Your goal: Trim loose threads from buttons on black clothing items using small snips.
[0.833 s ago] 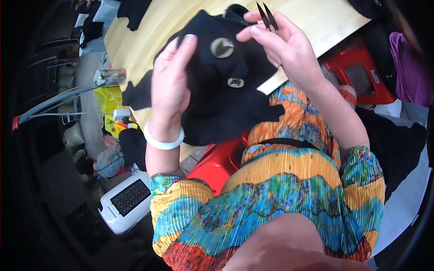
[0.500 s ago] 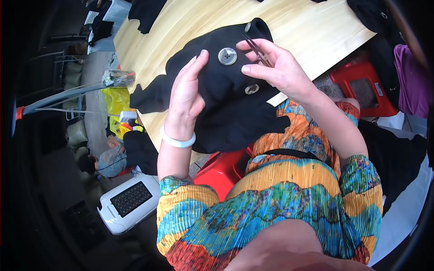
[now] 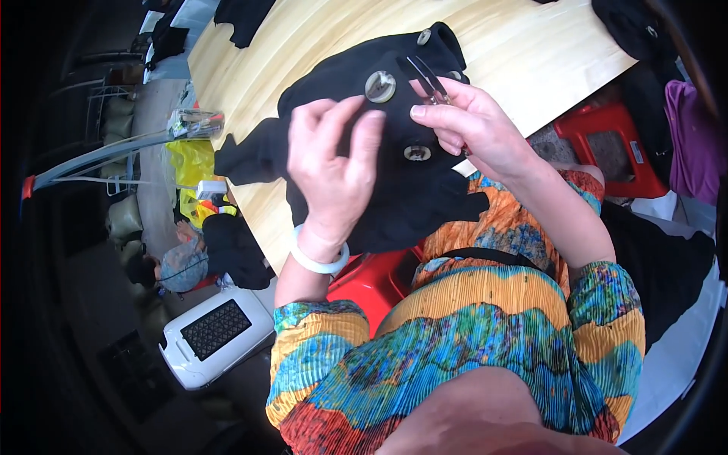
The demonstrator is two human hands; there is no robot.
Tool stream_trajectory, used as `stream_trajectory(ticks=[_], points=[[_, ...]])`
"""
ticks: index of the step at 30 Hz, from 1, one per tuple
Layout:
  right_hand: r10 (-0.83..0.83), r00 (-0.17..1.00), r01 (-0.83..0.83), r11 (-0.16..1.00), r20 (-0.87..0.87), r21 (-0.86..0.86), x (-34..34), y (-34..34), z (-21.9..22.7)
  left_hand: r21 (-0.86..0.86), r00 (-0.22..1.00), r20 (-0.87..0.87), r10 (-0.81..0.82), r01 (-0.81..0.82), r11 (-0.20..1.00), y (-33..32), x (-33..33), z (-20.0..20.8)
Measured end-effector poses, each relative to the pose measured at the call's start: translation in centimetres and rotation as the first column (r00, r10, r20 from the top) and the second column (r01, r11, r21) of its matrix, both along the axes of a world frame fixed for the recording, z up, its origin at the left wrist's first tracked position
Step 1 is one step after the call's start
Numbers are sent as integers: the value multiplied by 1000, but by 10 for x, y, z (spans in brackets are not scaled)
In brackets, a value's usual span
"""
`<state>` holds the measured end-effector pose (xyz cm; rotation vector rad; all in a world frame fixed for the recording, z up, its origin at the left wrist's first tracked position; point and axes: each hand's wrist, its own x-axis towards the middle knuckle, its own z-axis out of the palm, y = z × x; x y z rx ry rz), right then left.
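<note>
A black garment [image 3: 258,152] with large round mottled buttons lies over the near edge of the wooden table. My right hand [image 3: 474,121] holds a pair of thread snips [image 3: 430,80], their slim dark blades apart and pointing away from me. Left of them is one pale button [image 3: 381,86]; a second button [image 3: 417,153] sits nearer to me, and another button [image 3: 424,36] is at the far end. My left hand [image 3: 334,155], slightly blurred, hovers over the garment just below the first button. Its fingers are bent and its thumb stands apart, with nothing visible between them.
The pale wooden table [image 3: 326,30] stretches away from me. Red stools [image 3: 614,144] stand at the right and under the table. A lamp-like arm [image 3: 106,159] reaches in at the left, above a yellow bag [image 3: 193,163]. Another person [image 3: 186,265] and a white case [image 3: 220,330] are at lower left.
My left hand has moved right and turned, its fingers now bent instead of held straight. The snips' blades show wider apart, and the garment and its buttons have shifted slightly.
</note>
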<state>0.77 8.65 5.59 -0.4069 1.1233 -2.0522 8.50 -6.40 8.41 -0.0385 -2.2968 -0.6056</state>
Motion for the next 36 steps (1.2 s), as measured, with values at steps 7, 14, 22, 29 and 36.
stream_trajectory(ticks=[7,14,22,29,36], points=[[-41,970,58,996,-240,61,6,0,1,542,970,130,-205,103,834,7,-5,-7],[-21,945,64,990,-326,122,11,5,-15,498,981,51,-188,138,856,13,7,-21],[-10,968,50,987,-250,153,12,12,-7,385,994,6,-108,97,918,3,17,-28],[-40,973,64,993,-227,98,-16,-9,-2,630,922,308,-235,-13,776,-4,-6,-11],[64,991,-49,990,-118,130,-13,-8,-28,968,910,177,-374,-92,234,-32,-25,-16]])
